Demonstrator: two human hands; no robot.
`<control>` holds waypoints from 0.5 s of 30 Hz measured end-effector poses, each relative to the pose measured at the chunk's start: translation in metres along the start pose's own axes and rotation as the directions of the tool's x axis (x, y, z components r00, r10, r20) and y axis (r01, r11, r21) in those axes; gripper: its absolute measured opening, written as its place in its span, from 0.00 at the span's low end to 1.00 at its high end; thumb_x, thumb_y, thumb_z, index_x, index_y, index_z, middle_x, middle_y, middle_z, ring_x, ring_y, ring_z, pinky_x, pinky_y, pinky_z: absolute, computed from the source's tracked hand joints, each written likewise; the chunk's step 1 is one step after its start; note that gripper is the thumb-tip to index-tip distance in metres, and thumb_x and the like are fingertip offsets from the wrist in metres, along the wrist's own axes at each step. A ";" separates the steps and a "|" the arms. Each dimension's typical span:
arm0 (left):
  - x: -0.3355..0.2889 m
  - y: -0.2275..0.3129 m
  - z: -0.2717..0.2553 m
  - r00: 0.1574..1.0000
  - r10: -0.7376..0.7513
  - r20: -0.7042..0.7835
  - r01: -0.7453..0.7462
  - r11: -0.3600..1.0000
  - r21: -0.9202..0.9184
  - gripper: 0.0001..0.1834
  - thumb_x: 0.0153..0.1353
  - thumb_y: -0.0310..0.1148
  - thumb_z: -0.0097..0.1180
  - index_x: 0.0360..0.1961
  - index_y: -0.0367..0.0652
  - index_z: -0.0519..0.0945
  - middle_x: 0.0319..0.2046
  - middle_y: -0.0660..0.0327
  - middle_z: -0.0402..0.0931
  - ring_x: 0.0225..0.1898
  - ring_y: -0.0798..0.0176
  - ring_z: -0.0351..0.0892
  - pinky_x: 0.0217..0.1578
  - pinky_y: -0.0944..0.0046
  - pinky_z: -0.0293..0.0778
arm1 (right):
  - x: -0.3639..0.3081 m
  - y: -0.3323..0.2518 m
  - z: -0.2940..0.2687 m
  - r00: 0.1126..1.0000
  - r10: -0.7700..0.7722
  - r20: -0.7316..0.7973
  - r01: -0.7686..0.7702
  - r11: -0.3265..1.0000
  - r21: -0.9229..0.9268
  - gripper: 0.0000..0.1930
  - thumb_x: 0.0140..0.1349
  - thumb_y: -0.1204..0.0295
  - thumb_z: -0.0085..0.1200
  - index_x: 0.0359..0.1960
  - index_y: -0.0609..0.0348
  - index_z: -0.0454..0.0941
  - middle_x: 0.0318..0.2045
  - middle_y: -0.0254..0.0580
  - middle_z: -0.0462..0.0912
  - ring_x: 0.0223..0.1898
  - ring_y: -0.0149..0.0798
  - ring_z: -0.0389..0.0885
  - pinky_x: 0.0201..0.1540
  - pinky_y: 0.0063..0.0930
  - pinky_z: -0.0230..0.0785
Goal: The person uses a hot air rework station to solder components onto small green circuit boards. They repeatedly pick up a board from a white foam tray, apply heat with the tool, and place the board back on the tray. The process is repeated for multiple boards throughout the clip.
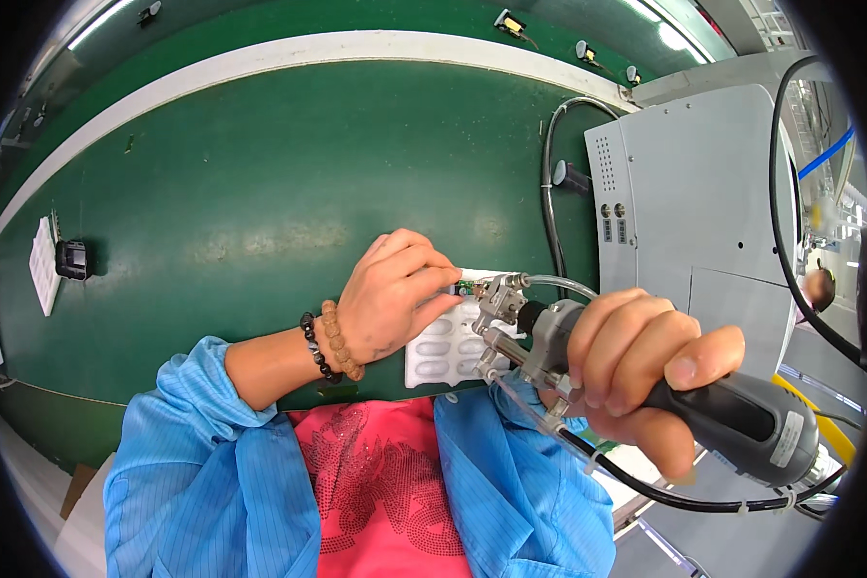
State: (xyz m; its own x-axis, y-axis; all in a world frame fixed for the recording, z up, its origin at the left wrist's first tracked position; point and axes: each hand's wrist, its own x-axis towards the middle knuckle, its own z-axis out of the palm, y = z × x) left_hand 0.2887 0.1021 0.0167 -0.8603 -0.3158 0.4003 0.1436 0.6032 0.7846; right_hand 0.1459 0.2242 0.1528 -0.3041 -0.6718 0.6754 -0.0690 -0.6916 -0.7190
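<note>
My right hand (pixel 645 371) is wrapped round the black and grey body of a powered screwdriver (pixel 732 424), which lies slantwise with its metal head (pixel 499 301) toward the left. A clear hose and a black cable run along the tool. Thumb and fingers of my left hand (pixel 395 289) pinch a small green circuit board (pixel 465 287), right at the screwdriver's head; the tip of the tool is hidden. Beneath them lies a white moulded tray (pixel 429 371) with rounded hollows, partly covered by my hands and the tool.
A large grey metal cabinet (pixel 694 193) stands on the green bench (pixel 260 173) at the right, with a black hose (pixel 547 193) beside it. At the far left are another white tray (pixel 43 265) and a black part (pixel 72 260). A white rail (pixel 356 46) bounds the bench's back.
</note>
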 end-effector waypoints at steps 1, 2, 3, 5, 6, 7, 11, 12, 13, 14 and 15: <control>0.000 0.000 0.000 1.000 -0.003 0.003 0.003 1.000 0.000 0.16 0.43 0.27 0.72 0.36 0.40 0.83 0.35 0.62 0.81 0.42 0.56 0.78 0.43 0.58 0.73 | 0.000 0.000 0.000 1.000 0.010 0.002 -0.010 1.000 -0.004 0.27 0.56 0.55 0.67 0.42 0.59 0.64 0.19 0.34 0.73 0.15 0.33 0.73 0.18 0.27 0.67; 0.000 -0.001 0.000 1.000 -0.004 0.006 0.004 1.000 -0.001 0.16 0.43 0.27 0.72 0.36 0.40 0.84 0.35 0.62 0.81 0.41 0.56 0.77 0.43 0.58 0.73 | 0.000 0.000 0.001 1.000 0.020 0.004 -0.020 1.000 -0.011 0.27 0.56 0.55 0.67 0.42 0.59 0.64 0.19 0.34 0.73 0.15 0.33 0.73 0.18 0.28 0.68; 0.000 -0.001 0.000 1.000 -0.003 0.008 0.003 1.000 -0.003 0.16 0.43 0.27 0.72 0.36 0.40 0.84 0.35 0.62 0.81 0.41 0.56 0.78 0.43 0.58 0.72 | 0.000 0.000 0.001 1.000 0.029 0.006 -0.029 0.999 -0.018 0.27 0.56 0.55 0.67 0.42 0.58 0.64 0.20 0.34 0.73 0.16 0.33 0.73 0.19 0.28 0.68; 0.000 -0.001 0.000 1.000 -0.002 0.013 0.002 1.000 -0.006 0.16 0.43 0.27 0.72 0.36 0.40 0.84 0.34 0.63 0.80 0.41 0.57 0.78 0.43 0.58 0.72 | 0.000 0.003 0.001 1.000 0.029 0.003 -0.029 1.000 -0.006 0.26 0.57 0.55 0.67 0.42 0.58 0.64 0.20 0.34 0.73 0.15 0.33 0.73 0.19 0.28 0.68; 0.000 -0.001 -0.001 1.000 -0.005 0.020 0.005 1.000 -0.005 0.16 0.43 0.27 0.72 0.36 0.41 0.84 0.34 0.63 0.80 0.41 0.57 0.78 0.43 0.58 0.72 | -0.001 0.004 0.000 1.000 0.028 0.001 -0.028 1.000 0.000 0.26 0.57 0.55 0.67 0.42 0.58 0.64 0.20 0.34 0.73 0.15 0.33 0.73 0.19 0.28 0.68; 0.000 -0.001 -0.002 1.000 -0.009 0.027 0.009 1.000 -0.003 0.16 0.43 0.27 0.72 0.36 0.41 0.84 0.34 0.63 0.80 0.41 0.57 0.78 0.44 0.58 0.71 | -0.001 0.004 0.001 0.999 0.038 0.003 -0.038 0.999 0.004 0.26 0.56 0.56 0.67 0.41 0.59 0.64 0.19 0.34 0.73 0.15 0.33 0.73 0.19 0.28 0.67; -0.001 -0.001 0.001 1.000 0.000 0.020 0.000 1.000 -0.012 0.15 0.44 0.27 0.71 0.36 0.41 0.84 0.33 0.62 0.80 0.40 0.57 0.78 0.44 0.58 0.72 | 0.004 0.006 0.002 0.997 0.064 0.043 -0.062 0.997 -0.041 0.24 0.60 0.55 0.64 0.42 0.56 0.63 0.19 0.31 0.72 0.15 0.29 0.71 0.17 0.23 0.66; -0.001 -0.001 0.001 1.000 -0.002 0.024 0.003 1.000 -0.014 0.15 0.44 0.27 0.71 0.36 0.41 0.84 0.33 0.62 0.80 0.40 0.57 0.78 0.43 0.57 0.72 | 0.005 0.007 0.002 0.996 0.067 0.057 -0.064 0.996 -0.056 0.23 0.61 0.55 0.63 0.42 0.56 0.63 0.18 0.30 0.72 0.15 0.27 0.71 0.17 0.22 0.65; -0.001 -0.001 0.001 1.000 -0.005 0.027 0.005 1.000 -0.016 0.15 0.44 0.27 0.71 0.36 0.41 0.84 0.33 0.62 0.80 0.40 0.57 0.78 0.43 0.57 0.72 | 0.006 0.008 0.001 0.995 0.069 0.073 -0.064 0.996 -0.069 0.23 0.63 0.54 0.62 0.42 0.55 0.63 0.18 0.29 0.72 0.14 0.26 0.71 0.16 0.20 0.65; -0.001 -0.001 0.001 1.000 -0.007 0.030 0.008 1.000 -0.019 0.15 0.44 0.27 0.71 0.36 0.41 0.84 0.33 0.62 0.80 0.40 0.57 0.78 0.43 0.57 0.72 | 0.006 0.010 0.001 0.994 0.068 0.087 -0.062 0.996 -0.070 0.22 0.63 0.55 0.62 0.42 0.55 0.63 0.18 0.29 0.72 0.14 0.26 0.71 0.16 0.20 0.65; -0.001 -0.002 0.001 0.999 -0.013 0.030 0.013 1.000 -0.023 0.15 0.44 0.28 0.71 0.36 0.41 0.84 0.33 0.62 0.79 0.39 0.56 0.78 0.43 0.57 0.72 | 0.007 0.010 0.000 0.993 0.067 0.100 -0.060 0.996 -0.071 0.22 0.63 0.56 0.62 0.42 0.55 0.63 0.18 0.29 0.72 0.14 0.26 0.71 0.17 0.20 0.65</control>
State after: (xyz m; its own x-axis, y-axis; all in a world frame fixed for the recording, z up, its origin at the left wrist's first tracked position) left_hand 0.2891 0.1026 0.0143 -0.8761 -0.3017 0.3760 0.1434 0.5817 0.8007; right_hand 0.1435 0.2126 0.1498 -0.2112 -0.7400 0.6387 -0.1183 -0.6292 -0.7682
